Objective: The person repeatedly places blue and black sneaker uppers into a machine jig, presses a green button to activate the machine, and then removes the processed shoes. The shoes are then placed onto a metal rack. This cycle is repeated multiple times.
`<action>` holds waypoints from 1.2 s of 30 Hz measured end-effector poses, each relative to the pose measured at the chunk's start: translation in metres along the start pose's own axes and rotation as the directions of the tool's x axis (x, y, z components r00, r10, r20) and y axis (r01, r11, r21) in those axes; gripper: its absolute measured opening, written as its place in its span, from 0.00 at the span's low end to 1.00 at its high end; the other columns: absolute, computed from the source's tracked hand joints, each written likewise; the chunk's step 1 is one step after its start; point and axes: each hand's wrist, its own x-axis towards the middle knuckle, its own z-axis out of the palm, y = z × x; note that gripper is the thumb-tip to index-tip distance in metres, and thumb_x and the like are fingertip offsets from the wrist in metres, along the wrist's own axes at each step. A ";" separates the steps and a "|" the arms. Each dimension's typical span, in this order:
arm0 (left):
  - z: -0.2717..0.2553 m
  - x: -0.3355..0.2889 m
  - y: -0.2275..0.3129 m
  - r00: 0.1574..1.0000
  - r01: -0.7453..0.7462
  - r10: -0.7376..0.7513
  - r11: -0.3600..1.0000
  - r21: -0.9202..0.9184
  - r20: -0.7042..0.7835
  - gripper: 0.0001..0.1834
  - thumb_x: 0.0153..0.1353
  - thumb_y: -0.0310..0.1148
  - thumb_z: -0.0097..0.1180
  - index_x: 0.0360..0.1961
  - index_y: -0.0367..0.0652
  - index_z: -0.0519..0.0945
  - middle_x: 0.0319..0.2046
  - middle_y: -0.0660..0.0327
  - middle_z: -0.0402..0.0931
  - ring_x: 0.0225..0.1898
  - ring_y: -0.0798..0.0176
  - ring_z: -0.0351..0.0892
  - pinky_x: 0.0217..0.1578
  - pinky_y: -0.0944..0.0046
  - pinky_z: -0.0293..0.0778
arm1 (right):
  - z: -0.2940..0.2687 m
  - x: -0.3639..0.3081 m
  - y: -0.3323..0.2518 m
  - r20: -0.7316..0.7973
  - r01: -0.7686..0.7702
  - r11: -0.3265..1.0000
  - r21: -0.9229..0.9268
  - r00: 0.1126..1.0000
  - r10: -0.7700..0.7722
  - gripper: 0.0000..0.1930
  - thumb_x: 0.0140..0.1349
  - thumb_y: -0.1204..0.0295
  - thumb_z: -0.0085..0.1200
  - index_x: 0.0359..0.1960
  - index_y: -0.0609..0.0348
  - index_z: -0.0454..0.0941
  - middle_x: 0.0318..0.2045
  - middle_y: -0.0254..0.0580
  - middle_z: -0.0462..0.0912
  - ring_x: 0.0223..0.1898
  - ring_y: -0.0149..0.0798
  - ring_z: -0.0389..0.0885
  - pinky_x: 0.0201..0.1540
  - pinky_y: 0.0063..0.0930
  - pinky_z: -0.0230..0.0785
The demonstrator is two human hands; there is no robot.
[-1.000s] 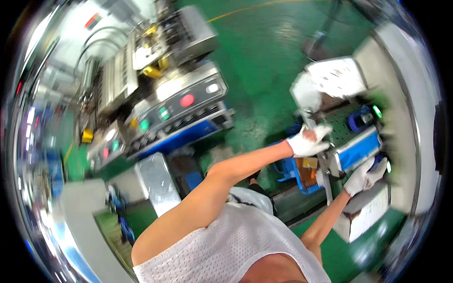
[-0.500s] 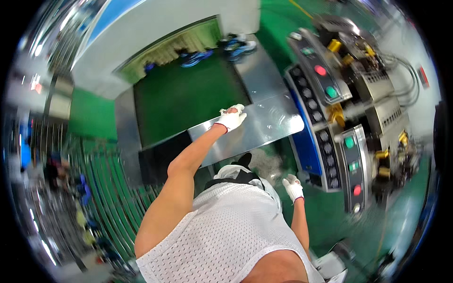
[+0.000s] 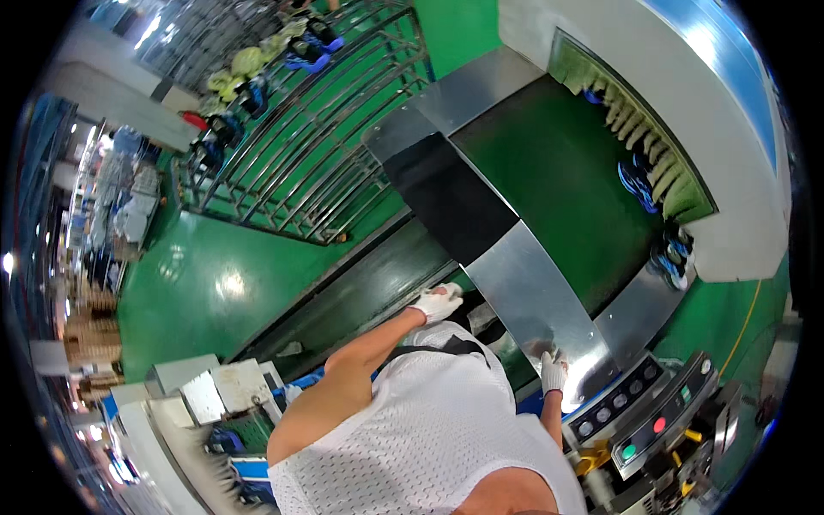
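My left hand point(image 3: 438, 305), in a white knit glove, hangs in front of my waist, beside the near edge of the metal table. Its fingers are loosely bent and apart, and nothing shows in them. My right hand point(image 3: 554, 372), gloved likewise, is at the near right part of the steel table top point(image 3: 541, 287); whether it touches the metal I cannot tell. Its fingers point forward, apart, holding nothing visible. A black mat point(image 3: 451, 196) covers the table's left part. Beyond lies a green conveyor belt point(image 3: 541, 172), with a blue-black shoe point(image 3: 637, 184) by the curtained opening.
A metal rack point(image 3: 300, 163) with several shoes on it stands at the far left. A long dark low track point(image 3: 352, 283) runs on my left. At the lower right is a machine control panel point(image 3: 665, 416) with red and green buttons. More shoes point(image 3: 672, 256) sit on the table's right end.
My view has turned left, bringing the rack and low track in. My left hand has left the steel table top for my waist; my right hand has come up to the table.
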 end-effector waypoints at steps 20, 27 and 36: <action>-0.300 0.055 -0.094 0.314 -0.111 -0.208 0.961 -0.253 -0.926 0.42 0.62 0.44 0.65 0.71 0.36 0.62 0.63 0.46 0.69 0.52 0.51 0.79 0.57 0.52 0.73 | -0.002 0.107 -0.011 0.211 -0.062 0.993 0.101 0.977 0.040 0.27 0.60 0.55 0.58 0.54 0.64 0.79 0.37 0.51 0.84 0.30 0.46 0.84 0.28 0.43 0.77; -0.603 0.103 -0.094 0.090 0.097 0.075 0.992 0.084 -0.993 0.51 0.56 0.53 0.67 0.75 0.40 0.58 0.70 0.38 0.60 0.71 0.37 0.61 0.69 0.41 0.59 | -0.025 0.050 -0.032 0.195 -0.438 0.815 0.379 0.899 0.392 0.17 0.58 0.63 0.60 0.44 0.60 0.75 0.33 0.39 0.75 0.28 0.34 0.73 0.24 0.35 0.72; -0.692 0.150 -0.140 0.328 -0.077 0.214 0.977 0.200 -0.920 0.20 0.69 0.46 0.57 0.52 0.42 0.80 0.49 0.48 0.79 0.53 0.49 0.80 0.54 0.55 0.73 | -0.004 0.034 -0.048 0.311 -0.554 0.747 0.368 0.830 0.463 0.28 0.62 0.65 0.57 0.64 0.60 0.69 0.40 0.44 0.78 0.34 0.38 0.77 0.30 0.40 0.75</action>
